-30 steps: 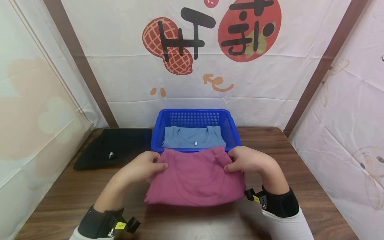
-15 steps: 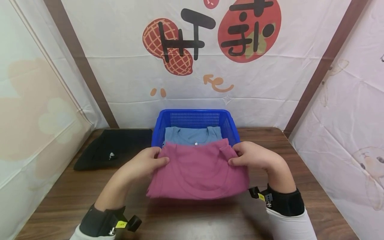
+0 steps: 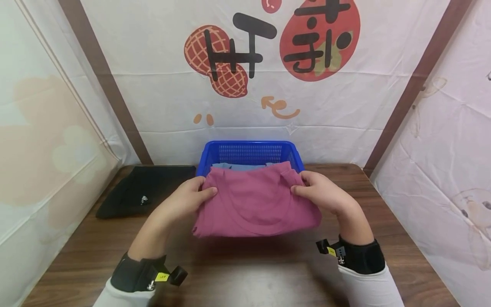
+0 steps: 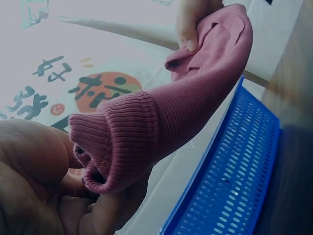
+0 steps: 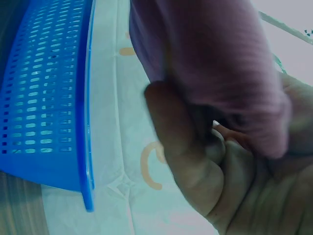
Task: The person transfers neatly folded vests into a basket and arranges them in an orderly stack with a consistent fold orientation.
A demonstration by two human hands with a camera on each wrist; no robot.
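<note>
A folded pink shirt [image 3: 257,200] hangs between my two hands, tilted, its upper edge overlapping the front of the blue basket [image 3: 207,158] in the head view. My left hand [image 3: 189,195] pinches its left side, thumb on top; the left wrist view shows ribbed pink fabric [image 4: 134,132] at that hand [image 4: 44,181]. At the other side my right hand [image 3: 320,192] grips the shirt the same way, with pink cloth [image 5: 220,63] above the fingers in the right wrist view. Inside the basket lies a blue-grey shirt [image 3: 245,166], mostly hidden behind the pink one.
To the basket's left, a folded black garment [image 3: 153,187] with a small white print lies on the brown wooden table [image 3: 253,273]. A printed white cloth wall [image 3: 161,98] stands right behind the basket, with more cloth at both sides.
Both hands have moved the pink shirt forward and up, from in front of the basket to over its front rim. It now covers most of the blue-grey shirt from view.
</note>
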